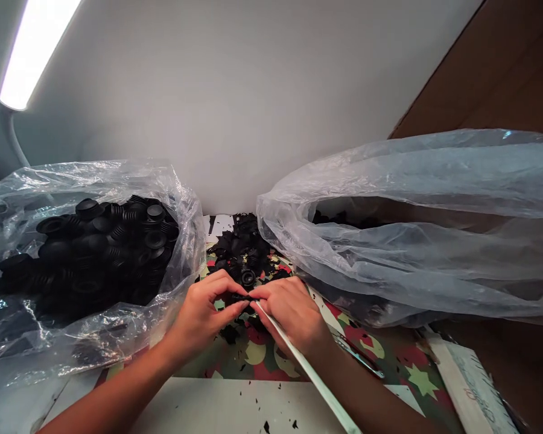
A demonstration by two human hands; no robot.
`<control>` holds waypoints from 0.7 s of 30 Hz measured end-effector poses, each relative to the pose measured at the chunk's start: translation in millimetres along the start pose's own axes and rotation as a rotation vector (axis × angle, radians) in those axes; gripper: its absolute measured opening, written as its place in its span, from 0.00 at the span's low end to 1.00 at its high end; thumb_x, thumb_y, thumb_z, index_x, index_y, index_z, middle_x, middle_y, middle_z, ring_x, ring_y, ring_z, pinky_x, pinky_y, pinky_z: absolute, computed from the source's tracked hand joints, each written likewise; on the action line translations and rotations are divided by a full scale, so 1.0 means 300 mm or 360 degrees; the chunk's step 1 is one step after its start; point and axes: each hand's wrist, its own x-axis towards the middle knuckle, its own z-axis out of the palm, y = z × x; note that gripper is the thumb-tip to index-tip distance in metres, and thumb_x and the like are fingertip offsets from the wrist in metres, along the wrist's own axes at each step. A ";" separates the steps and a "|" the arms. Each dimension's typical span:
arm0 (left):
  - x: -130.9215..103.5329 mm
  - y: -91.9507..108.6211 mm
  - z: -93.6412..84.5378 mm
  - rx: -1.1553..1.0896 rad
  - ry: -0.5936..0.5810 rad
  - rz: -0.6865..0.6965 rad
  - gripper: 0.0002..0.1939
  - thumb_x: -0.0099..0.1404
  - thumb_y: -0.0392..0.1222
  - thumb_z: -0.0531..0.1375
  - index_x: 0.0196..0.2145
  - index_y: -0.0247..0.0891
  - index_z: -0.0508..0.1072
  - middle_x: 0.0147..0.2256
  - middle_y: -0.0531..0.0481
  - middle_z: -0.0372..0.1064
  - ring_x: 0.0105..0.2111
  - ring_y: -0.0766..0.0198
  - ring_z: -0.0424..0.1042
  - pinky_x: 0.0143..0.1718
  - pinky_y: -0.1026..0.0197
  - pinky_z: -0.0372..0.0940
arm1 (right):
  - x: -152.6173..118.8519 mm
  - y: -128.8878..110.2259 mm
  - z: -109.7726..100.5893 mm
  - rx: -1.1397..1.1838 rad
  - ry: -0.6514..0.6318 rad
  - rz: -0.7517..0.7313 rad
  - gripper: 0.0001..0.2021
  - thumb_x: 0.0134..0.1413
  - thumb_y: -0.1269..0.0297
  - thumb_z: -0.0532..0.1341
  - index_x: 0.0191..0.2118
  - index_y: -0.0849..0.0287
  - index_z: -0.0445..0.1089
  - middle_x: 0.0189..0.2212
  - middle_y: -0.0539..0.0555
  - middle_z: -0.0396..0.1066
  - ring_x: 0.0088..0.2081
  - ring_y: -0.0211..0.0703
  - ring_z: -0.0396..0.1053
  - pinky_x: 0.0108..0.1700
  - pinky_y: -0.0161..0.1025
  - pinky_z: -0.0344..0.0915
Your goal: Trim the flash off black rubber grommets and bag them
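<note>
In front of me my left hand (pixel 210 304) is closed in a pinch, thumb and forefinger on a small black rubber part (pixel 241 297). The fingertips of my right hand (pixel 292 308) meet the same part from the other side, also pinched together. A long white strip (pixel 305 367) runs from my right fingertips down past the wrist to the bottom edge; whether the fingers grip it, I cannot make out. Just beyond the hands lies a round black ribbed plug (pixel 248 277), beside a heap of black scraps (pixel 242 244).
A clear plastic bag (pixel 187 223) of black ribbed plugs (pixel 95 247) stands on the left. Another clear bag (pixel 402 259) lies open on the right, with black pieces inside. Metal scissors or tweezers (pixel 359 355) rest by my right forearm. A lit lamp (pixel 38 51) hangs upper left; cardboard (pixel 493 78) rises at right.
</note>
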 end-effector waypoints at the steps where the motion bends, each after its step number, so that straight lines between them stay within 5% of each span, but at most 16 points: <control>1: 0.000 0.001 0.002 -0.0015 -0.0015 -0.0010 0.04 0.61 0.32 0.66 0.31 0.40 0.79 0.28 0.53 0.72 0.29 0.65 0.71 0.32 0.64 0.64 | 0.004 0.000 -0.006 -0.0018 -0.0011 0.0081 0.09 0.65 0.74 0.58 0.33 0.56 0.68 0.32 0.54 0.79 0.34 0.43 0.74 0.39 0.42 0.65; 8: 0.006 -0.005 -0.005 -0.0385 -0.0065 -0.0149 0.08 0.61 0.38 0.68 0.40 0.41 0.80 0.35 0.50 0.73 0.36 0.61 0.73 0.35 0.61 0.70 | 0.034 0.046 -0.056 0.0354 0.0001 0.0989 0.13 0.61 0.63 0.62 0.25 0.55 0.65 0.29 0.50 0.76 0.30 0.42 0.72 0.34 0.38 0.67; 14: 0.001 -0.003 -0.007 -0.0487 -0.0095 -0.0230 0.09 0.64 0.39 0.65 0.43 0.42 0.81 0.47 0.43 0.73 0.41 0.59 0.73 0.39 0.60 0.72 | 0.011 0.053 -0.019 0.0636 -0.0205 0.1291 0.09 0.60 0.57 0.61 0.32 0.55 0.70 0.22 0.46 0.69 0.23 0.39 0.66 0.26 0.35 0.63; 18: -0.002 -0.012 0.002 -0.0530 0.0038 -0.0316 0.05 0.62 0.41 0.68 0.29 0.39 0.80 0.41 0.45 0.74 0.41 0.58 0.73 0.41 0.59 0.71 | 0.006 0.037 -0.011 0.0701 -0.0221 0.1293 0.10 0.62 0.56 0.61 0.34 0.56 0.70 0.23 0.48 0.73 0.25 0.40 0.71 0.28 0.35 0.67; 21: -0.003 -0.025 0.007 -0.0506 0.0142 -0.0322 0.09 0.59 0.39 0.70 0.39 0.42 0.81 0.38 0.49 0.75 0.40 0.59 0.73 0.45 0.56 0.70 | 0.006 0.024 -0.016 0.0661 -0.0224 0.1250 0.09 0.63 0.57 0.60 0.33 0.55 0.69 0.24 0.48 0.75 0.24 0.40 0.73 0.27 0.34 0.68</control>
